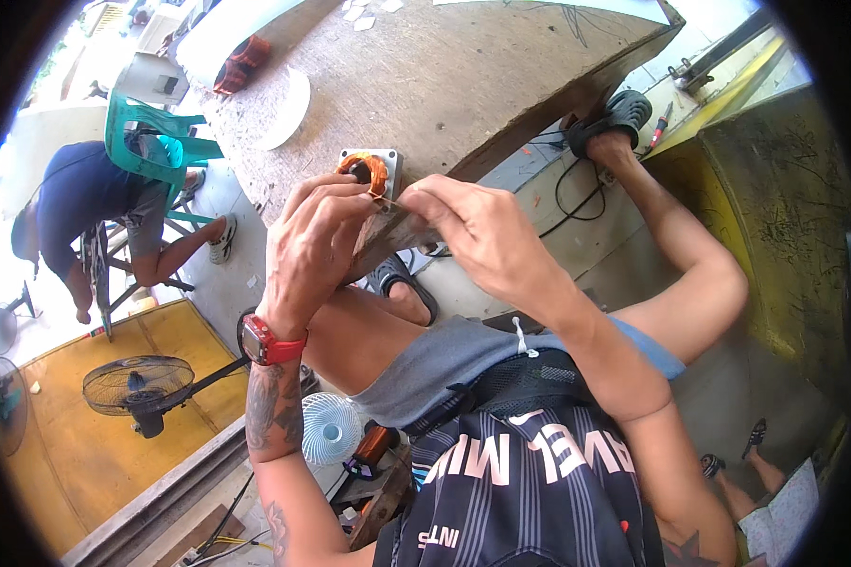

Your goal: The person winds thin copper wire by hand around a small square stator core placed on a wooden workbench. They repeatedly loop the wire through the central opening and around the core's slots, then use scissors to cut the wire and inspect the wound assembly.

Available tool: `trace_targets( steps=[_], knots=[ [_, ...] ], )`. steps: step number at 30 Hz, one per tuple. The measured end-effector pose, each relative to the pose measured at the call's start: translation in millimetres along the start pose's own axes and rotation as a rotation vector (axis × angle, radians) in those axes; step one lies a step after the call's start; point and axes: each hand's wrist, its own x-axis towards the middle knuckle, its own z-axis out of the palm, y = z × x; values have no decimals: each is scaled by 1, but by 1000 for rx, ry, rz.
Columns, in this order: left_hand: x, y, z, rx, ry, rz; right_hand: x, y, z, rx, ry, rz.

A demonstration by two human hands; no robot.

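Observation:
A small motor part with an orange copper winding [373, 168] in a square metal housing [390, 154] sits at the edge of the wooden bench [444, 85]. My left hand [317, 236], a red watch on its wrist, is closed with fingertips at the winding's lower side, gripping a thin copper wire there. My right hand [482, 236] is closed in a pinch just right of the winding, on the same thin wire, as far as I can tell.
A white plate [286, 109] and a dark red coil [241, 66] lie on the bench. At left, a person [104, 217] bends beside a green chair [142, 128]; fans [137, 397] stand below. Black cable [577, 198] runs on the floor. Another person's feet [756, 444] show lower right.

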Motion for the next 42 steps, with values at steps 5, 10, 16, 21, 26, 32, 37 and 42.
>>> trace_targets(
  steps=[5, 10, 16, 21, 26, 32, 37, 42],
  knots=[
    [-3, 3, 2, -89, 42, -116, 6, -10, 4, 160, -121, 310],
    [-2, -3, 6, -127, 70, -158, 20, 3, 16, 331, -97, 338],
    [-3, -8, 7, -116, 70, -115, 15, 13, 23, 248, -56, 367],
    [-3, -8, 5, -127, 53, -120, 16, 7, 22, 162, -47, 357],
    [-4, -8, 3, -161, 23, -127, 18, 4, 19, 77, -52, 375],
    [-5, -8, 5, -232, 40, -206, 23, -1, 16, 69, -50, 336],
    [-2, -7, 9, -220, 78, -219, 28, -1, 15, 112, -87, 335],
    [3, -2, 7, -210, 59, -284, 30, 3, 11, 102, -113, 296]
  ],
)
